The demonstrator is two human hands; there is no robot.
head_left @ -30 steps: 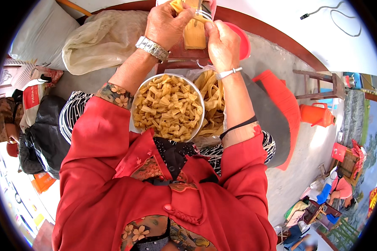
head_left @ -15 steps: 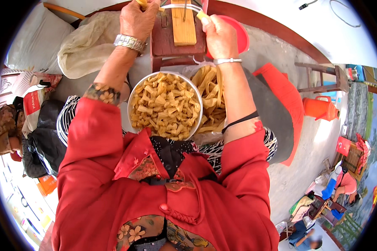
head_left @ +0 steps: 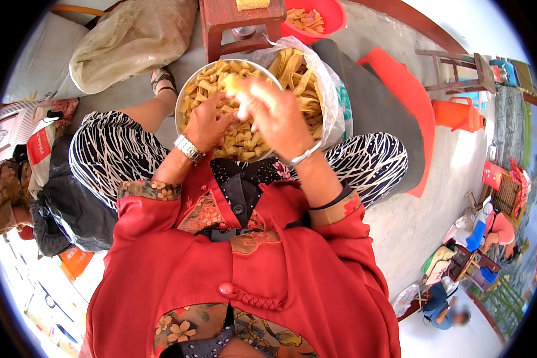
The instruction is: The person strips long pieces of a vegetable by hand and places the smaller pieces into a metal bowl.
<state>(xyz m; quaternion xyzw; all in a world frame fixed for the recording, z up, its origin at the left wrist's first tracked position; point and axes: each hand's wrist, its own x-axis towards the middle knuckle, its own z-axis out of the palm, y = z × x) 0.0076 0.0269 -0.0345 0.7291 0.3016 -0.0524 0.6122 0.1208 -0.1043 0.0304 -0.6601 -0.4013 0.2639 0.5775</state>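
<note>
A round metal bowl (head_left: 179, 114) full of short, knotted yellow-brown pieces (head_left: 201, 80) stands before me. Over its near left part is my left hand (head_left: 207, 124), fingers curved and thumb apart, with nothing visible in it. My right hand (head_left: 274, 116) hovers above the bowl's right side, smeared by motion. At its fingertips shows a blurred yellow piece (head_left: 237, 85), apparently pinched. Beside the bowl, long flat yellow strips (head_left: 307, 89) lie in a clear plastic bag (head_left: 334, 89).
Beyond the bowl stands a red-brown wooden stool (head_left: 232, 18) bearing a yellow wooden block (head_left: 252, 4). A red basin (head_left: 334, 17) with cut pieces is beside it. A pale sack (head_left: 131, 45) lies left; an orange-red jug (head_left: 457, 114) and wooden stool (head_left: 453, 68) stand right.
Both hands have come back from the block on the stool, where a pale strip stretched between them, to above the bowl. The view has shifted, showing the basin's contents.
</note>
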